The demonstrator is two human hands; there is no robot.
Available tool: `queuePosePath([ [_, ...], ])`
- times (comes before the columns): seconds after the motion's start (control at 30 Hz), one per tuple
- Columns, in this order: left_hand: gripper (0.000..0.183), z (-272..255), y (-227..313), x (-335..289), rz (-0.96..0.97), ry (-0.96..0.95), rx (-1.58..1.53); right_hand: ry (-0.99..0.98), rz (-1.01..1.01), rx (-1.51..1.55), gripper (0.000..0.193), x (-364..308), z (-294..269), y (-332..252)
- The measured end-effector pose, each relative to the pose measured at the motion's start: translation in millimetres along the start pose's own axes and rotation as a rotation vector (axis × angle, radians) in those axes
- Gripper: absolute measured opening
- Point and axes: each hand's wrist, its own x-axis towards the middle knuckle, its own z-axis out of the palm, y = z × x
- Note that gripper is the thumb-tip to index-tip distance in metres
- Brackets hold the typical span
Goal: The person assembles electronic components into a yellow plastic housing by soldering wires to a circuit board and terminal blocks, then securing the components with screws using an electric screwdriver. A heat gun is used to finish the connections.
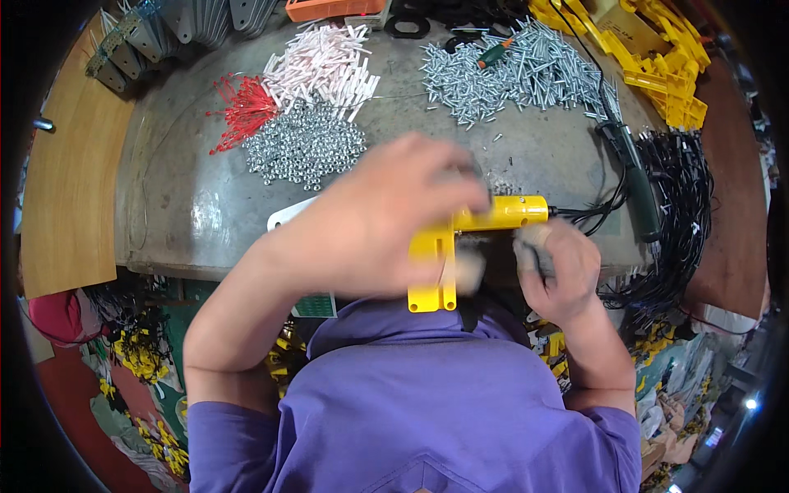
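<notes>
While one yellow housing (514, 211) is at the table's (205, 209) near edge, the left hand (394, 205) blurs across it, grasp unclear; the right hand (560, 267) curls nearby, hold unclear. Beyond lie one screw heap (563, 78), one nut heap (304, 146).

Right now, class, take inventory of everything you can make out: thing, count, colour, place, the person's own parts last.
table: one, grey, centre
yellow housing: one, yellow, table's near edge
screws: many, silver, back right
small tool: one, green and orange, among screws
nuts: many, silver, left half
tubes: many, pinkish white, behind nuts
thin pieces: many, red, beside tubes
plastic parts: many, yellow, far right
cables: many, black, right edge
handled tool: one, dark green, right
metal plates: several, grey, far left
container: one, orange, far edge
side boards: two, brown, left and right
shirt: one, purple, bottom centre
left hand: one, bare, blurred, at yellow housing
right hand: one, bare, right of yellow housing
</notes>
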Motion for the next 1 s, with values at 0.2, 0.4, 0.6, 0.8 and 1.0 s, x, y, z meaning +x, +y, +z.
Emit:
queuePosePath([
  [0.2, 0.052, 14.3, 13.7, -23.0, 0.004, -0.21, 0.311, -0.059, -0.094, -0.112, 0.031, -5.1, 11.4, 6.7],
  [0.4, 0.053, 18.0, 13.7, -23.1, -0.053, -0.164, 0.342, -0.224, -0.165, -0.178, 0.032, 10.8, 21.4, 7.6],
  [0.6, 0.053, 18.6, 14.5, -22.1, -0.067, -0.153, 0.329, -0.272, -0.117, -0.034, 0.03, 13.6, 23.0, 10.1],
  [0.8, 0.05, 19.8, 14.7, -20.6, -0.057, -0.18, 0.328, 0.056, 0.019, 0.162, 0.043, 9.3, 2.7, 12.7],
  [1.0, 0.049, 19.7, 13.9, -17.6, -0.058, -0.18, 0.336, -0.003, 0.124, 0.071, 0.049, 25.0, 0.2, 15.8],
])
